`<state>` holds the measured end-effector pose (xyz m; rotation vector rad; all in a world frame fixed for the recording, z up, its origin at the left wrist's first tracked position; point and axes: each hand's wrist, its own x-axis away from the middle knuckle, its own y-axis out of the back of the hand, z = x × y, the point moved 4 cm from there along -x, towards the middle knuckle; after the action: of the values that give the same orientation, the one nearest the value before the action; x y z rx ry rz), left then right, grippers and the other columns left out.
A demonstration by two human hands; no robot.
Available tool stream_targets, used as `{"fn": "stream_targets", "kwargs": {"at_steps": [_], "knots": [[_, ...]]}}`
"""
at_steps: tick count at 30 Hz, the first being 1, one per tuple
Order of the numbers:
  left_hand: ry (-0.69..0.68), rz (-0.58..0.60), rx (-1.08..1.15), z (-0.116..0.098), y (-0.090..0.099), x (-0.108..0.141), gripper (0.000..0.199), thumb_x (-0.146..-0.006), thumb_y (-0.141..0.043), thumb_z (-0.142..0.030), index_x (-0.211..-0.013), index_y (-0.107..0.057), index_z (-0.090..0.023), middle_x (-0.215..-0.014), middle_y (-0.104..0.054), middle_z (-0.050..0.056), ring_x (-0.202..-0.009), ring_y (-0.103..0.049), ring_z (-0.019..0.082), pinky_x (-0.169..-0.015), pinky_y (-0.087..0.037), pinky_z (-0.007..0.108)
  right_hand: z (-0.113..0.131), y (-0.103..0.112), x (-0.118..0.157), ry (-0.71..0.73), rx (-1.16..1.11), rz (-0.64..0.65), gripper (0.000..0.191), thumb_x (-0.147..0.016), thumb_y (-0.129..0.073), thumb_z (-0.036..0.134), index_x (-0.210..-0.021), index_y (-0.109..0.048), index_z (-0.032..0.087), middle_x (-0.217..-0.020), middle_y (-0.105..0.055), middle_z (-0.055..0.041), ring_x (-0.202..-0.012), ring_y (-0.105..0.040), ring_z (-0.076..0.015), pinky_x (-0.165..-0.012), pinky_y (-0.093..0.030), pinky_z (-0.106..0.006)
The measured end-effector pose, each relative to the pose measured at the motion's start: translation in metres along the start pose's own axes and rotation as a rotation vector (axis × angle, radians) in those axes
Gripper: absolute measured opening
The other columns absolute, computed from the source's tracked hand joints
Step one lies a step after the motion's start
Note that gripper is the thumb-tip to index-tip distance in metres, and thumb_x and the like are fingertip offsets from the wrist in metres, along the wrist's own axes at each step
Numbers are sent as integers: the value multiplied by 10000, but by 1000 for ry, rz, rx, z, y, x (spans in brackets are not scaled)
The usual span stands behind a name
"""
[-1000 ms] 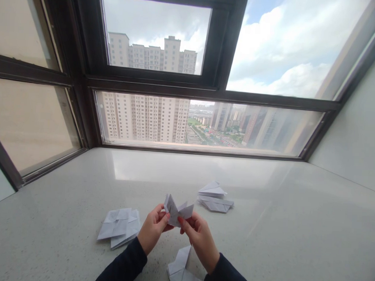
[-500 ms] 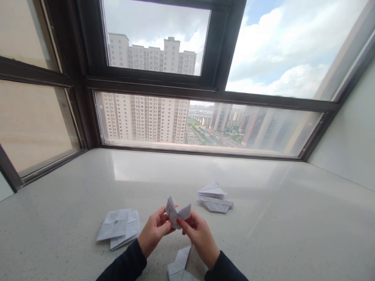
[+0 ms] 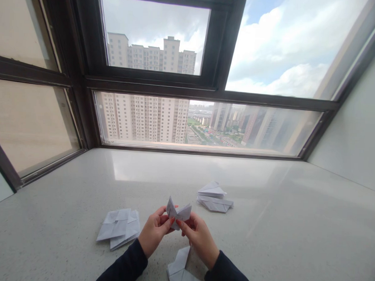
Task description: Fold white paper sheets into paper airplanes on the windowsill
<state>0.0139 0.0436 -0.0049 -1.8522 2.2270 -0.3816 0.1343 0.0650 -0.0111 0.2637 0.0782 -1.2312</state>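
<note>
A: Folded paper piece – small, white, held up off the sill, near its front edge, roughly centre. Two flaps stick up in a V.

B: Hands?

A: Both on it. Left hand pinches the left flap btwn thumb & fingers, fingers closed on the paper. Right hand same on the right flap, thumb tip meeting the left one's right at the bottom of the V. Red nail polish, dark sleeves.

B: Other stuff on the sill?

A: 3 more lots of folded paper, all white. Flat stack left of the left hand, near but not touching. Pointed stack past the right hand toward the window, apart from both hands. Another folded piece at the front edge, under & btwn the wrists; can't tell if a wrist touches it.

B: Background?

A: Dark-framed window along the sill's back edge, more panes on the left side, plain wall on the right side. Tower blocks & cloudy sky outside.
</note>
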Motion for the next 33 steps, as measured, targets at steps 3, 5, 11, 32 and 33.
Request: {"fn": "stream_targets", "kwargs": {"at_steps": [3,5,11,32,33], "knots": [[8,-7,-5,0,0,0,532,-580,-675,-407,-1012,-517,-141,-824,-664,73,-759,-617,208,-738,-464,341,-1,0,0,2,1,3,367,-704,-545,439,-913,-586,141,-665,-593,-31,-523,-498,-129,-495,-404,-237],[20,-9,-15,0,1,0,538,-575,-672,-423,-1008,-521,-142,-822,-666,71,-751,-618,201,-739,-465,337,-2,0,0,0,-4,2,356,-702,-545,443,-887,-588,142,-654,-590,-28,-514,-496,-127,-487,-402,-236],[46,-27,-55,-1,2,1,556,-569,-663,-451,-1013,-531,-143,-796,-670,66,-747,-620,195,-743,-467,336,-5,1,-2,-22,-1,-17,336,-682,-557,459,-799,-588,145,-599,-575,-12,-484,-493,-120,-465,-394,-232],[-167,65,-196,-3,-6,4,644,-715,-554,-382,-1276,-283,-218,-766,-634,31,-690,-579,143,-706,-453,308,1,8,-2,-111,-160,-137,385,-570,-623,520,-619,-465,172,-423,-482,59,-321,-378,-62,-296,-234,-166],[-176,83,-250,-2,-6,4,528,-715,-555,-371,-1195,-427,-191,-825,-634,54,-726,-575,154,-715,-449,297,0,9,-2,-110,-150,-141,384,-574,-620,520,-617,-465,171,-417,-477,60,-318,-371,-59,-299,-233,-166]]}}
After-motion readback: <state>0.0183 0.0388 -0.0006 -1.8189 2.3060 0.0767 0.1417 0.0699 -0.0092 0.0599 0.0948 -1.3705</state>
